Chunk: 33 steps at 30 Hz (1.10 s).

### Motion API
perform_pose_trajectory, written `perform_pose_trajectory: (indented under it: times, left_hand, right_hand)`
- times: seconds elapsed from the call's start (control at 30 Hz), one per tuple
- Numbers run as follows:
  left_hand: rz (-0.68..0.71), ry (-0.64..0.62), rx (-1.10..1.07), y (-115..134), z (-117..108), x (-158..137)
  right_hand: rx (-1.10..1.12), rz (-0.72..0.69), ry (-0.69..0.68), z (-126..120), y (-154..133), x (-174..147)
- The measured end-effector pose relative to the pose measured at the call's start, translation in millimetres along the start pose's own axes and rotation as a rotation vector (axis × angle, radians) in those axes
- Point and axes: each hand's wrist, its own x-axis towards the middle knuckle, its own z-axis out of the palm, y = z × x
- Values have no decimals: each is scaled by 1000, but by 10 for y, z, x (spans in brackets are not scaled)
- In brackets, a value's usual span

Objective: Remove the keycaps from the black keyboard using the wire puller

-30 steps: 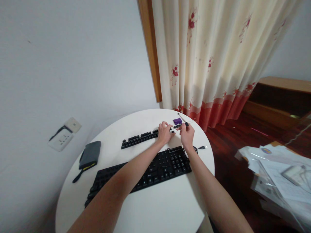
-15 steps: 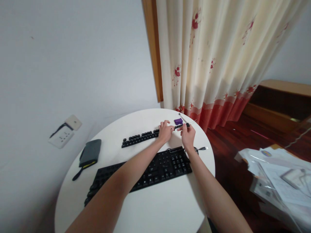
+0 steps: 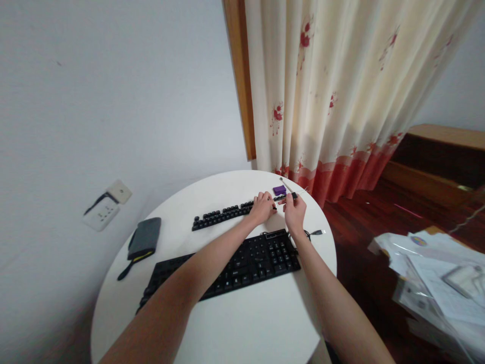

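My left hand (image 3: pixel 262 208) is at the right end of a row of loose black keycaps (image 3: pixel 217 217), its fingers curled, with a small dark keycap (image 3: pixel 275 207) at the fingertips. Close beside it, my right hand (image 3: pixel 295 212) pinches a small black keycap puller (image 3: pixel 294 195) with thin wires sticking out. Below both hands lies a black keyboard (image 3: pixel 246 268), its left part lacking caps and partly covered by my left forearm. Its cable with a USB plug (image 3: pixel 320 232) rests by my right wrist. A few keycaps partly show behind the hands.
A purple cloth (image 3: pixel 279 190) and a thin brush (image 3: pixel 285 182) lie at the table's far right edge. On the left of the round white table (image 3: pixel 235 328) sits a grey pouch (image 3: pixel 144 237) with a strap. Papers in plastic (image 3: pixel 435 283) are to the right, beyond the table.
My left hand has shifted slightly right, toward my right hand, and its fingers have curled in around the small keycap. The right hand keeps its grip on the puller. The view has moved slightly.
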Motion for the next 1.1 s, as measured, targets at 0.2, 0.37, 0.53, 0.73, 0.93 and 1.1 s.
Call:
perform_pose_trajectory:
  times: [0.2, 0.37, 0.53, 0.73, 0.93, 1.1]
  left_hand:
    - [62, -41, 15, 31, -27, 1]
    - [73, -31, 32, 76, 6, -28]
    - [66, -10, 37, 103, 36, -42]
    - [46, 68, 12, 25, -48, -95]
    - [68, 97, -54, -25, 25, -102]
    - [55, 103, -42, -8, 66, -67]
  right_hand:
    - [47, -24, 95, 17, 28, 1]
    - [44, -23, 93, 11, 26, -2]
    - [34, -26, 83, 6, 49, 4]
    - [53, -20, 100, -7, 55, 32]
    - [62, 2, 84, -12, 41, 32]
    - [37, -23, 88, -15, 46, 31]
